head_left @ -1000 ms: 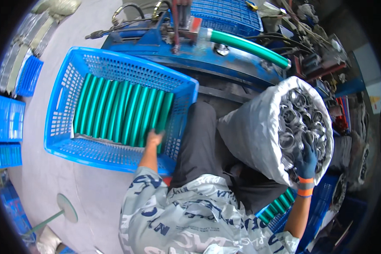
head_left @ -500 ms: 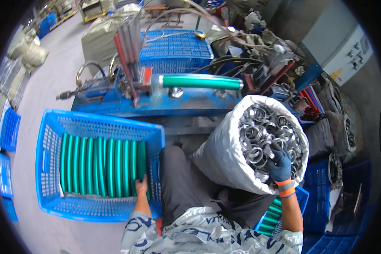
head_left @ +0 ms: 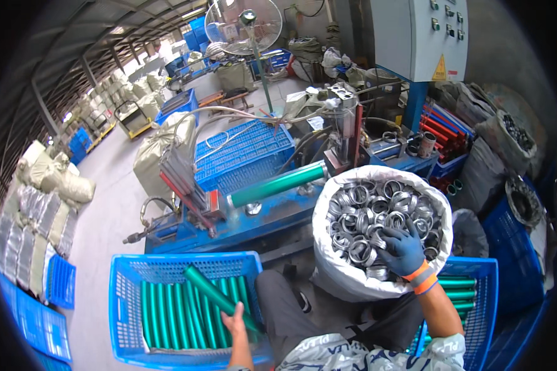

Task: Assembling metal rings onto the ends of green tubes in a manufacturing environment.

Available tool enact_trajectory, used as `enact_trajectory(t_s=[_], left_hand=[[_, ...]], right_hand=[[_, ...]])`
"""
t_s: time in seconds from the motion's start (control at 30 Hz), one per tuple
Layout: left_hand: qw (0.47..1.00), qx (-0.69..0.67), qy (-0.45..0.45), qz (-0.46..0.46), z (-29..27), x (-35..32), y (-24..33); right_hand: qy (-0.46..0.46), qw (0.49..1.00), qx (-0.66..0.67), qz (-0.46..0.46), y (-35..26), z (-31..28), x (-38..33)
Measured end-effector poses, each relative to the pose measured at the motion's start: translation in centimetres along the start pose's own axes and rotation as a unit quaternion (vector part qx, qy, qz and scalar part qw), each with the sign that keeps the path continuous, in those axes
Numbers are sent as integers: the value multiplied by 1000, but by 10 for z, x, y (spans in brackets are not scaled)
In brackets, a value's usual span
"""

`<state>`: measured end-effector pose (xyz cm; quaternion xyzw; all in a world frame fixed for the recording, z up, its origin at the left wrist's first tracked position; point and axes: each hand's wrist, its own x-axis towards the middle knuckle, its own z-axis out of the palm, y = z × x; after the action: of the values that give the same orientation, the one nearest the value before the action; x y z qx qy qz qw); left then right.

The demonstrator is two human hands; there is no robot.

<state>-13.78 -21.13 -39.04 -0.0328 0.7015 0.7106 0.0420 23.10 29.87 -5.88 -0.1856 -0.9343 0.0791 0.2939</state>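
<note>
My bare left hand is closed on the lower part of a green tube. That tube lies slanted over a row of similar green tubes in a blue plastic crate. My right hand, in a dark glove with an orange and grey cuff, lies on loose metal rings heaped in a white sack. Its fingers are spread over the rings, and no ring is clearly gripped. Another green tube lies between the two ends of a blue bench machine.
To my right, partly behind my arm, stands a blue crate with more green tubes. A grey control cabinet rises behind the machine. Beyond the bench are a blue crate and a standing fan. Red tubes are stacked at the right.
My left hand has lifted one tube out of the row and tilted it. My right hand's fingers have spread over the rings. The view has tipped up and turned.
</note>
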Motion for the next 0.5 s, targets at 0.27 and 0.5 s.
enact_trajectory(t_s=[0.27,0.5], left_hand=[[907,263,-196,264,124,-33,265],[816,354,-322,323,198,-117,340]], right_hand=[[-50,998,15,-28,9,-17,-11],[176,882,336,279,9,-16,-22]])
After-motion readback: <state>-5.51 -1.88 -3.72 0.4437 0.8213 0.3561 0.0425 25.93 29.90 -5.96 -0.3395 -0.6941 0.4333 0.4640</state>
